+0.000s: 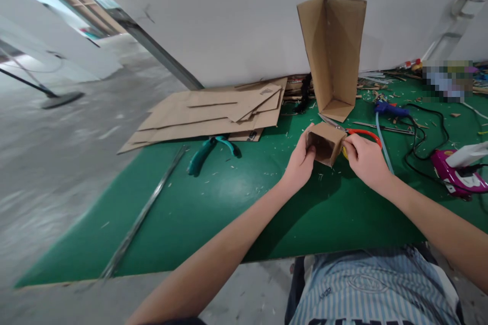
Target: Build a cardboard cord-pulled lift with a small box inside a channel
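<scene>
A small open-ended cardboard box is held just above the table, its opening tilted toward me. My left hand is closed round its left side, thumb at the rim. At the right edge of the box, my right hand pinches with thumb and forefinger; the exact contact is partly hidden. Scissors with an orange-red handle show behind the box and right hand, partly covered by them. Beyond the box stands a tall folded cardboard piece, upright against the wall.
Flat cardboard sheets lie on the green table, near teal pliers and a bundle of thin strips. To the right are a blue glue gun, black cable and a magenta device. Scraps litter the back.
</scene>
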The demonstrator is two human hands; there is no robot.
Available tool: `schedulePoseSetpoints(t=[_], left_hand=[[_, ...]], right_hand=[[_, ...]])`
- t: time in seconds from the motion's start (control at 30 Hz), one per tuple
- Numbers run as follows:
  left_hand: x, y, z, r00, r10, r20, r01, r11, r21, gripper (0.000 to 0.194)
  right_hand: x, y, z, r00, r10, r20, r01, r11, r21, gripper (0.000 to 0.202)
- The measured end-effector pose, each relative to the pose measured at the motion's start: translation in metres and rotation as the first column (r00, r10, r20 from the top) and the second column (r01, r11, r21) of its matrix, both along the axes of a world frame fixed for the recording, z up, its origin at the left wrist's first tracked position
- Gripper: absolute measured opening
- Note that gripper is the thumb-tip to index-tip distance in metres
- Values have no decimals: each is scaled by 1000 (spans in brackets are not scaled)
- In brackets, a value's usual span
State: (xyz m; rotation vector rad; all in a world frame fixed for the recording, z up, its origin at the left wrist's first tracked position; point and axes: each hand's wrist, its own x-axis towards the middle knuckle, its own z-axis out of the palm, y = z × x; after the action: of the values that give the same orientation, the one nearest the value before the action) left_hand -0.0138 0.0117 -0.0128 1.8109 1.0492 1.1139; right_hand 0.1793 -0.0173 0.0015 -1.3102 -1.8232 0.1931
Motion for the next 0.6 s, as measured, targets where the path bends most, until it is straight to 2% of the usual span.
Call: schedulePoseSetpoints(t=[0.07, 0.13, 0.23, 0.3, 0.4, 0.5, 0.57, 0.6], left_hand=[[1, -2, 1, 1000, -3, -5, 3, 1000, -2, 56], [1, -3, 1, 1000, 7, -31, -6, 1000, 24, 55], [-1, 0, -2, 998, 13, -62, -9, 998, 68, 56], [-3, 2, -5, 998, 5, -70, 1, 996, 84, 56], [-4, 4, -6, 997, -12, -80, 20, 994, 110, 57], [-4, 3, -5, 995, -21, -98, 35, 990, 137, 56], [-4, 2, -4, 995, -20, -97, 32, 991, 128, 56], [-3, 3, -4, 996, -16, -88, 26, 993, 111, 56]], right_hand=[[1, 0, -1, 995, -21, 96, 17, 999, 46, 26], [2, 1, -1, 996, -26, 80, 25, 1000, 5, 24], [0, 5, 1, 984, 9, -179, -47, 977, -210, 25], [-2, 7, 5, 899, -18, -438, -187, 887, -422, 29], [-2, 8, 16, 677, -217, -704, -430, 660, -617, 30], [1, 6, 27, 517, -388, -763, -591, 484, -646, 29], [3, 5, 31, 461, -437, -773, -654, 422, -628, 28], [3, 5, 32, 448, -438, -779, -662, 423, -618, 28]])
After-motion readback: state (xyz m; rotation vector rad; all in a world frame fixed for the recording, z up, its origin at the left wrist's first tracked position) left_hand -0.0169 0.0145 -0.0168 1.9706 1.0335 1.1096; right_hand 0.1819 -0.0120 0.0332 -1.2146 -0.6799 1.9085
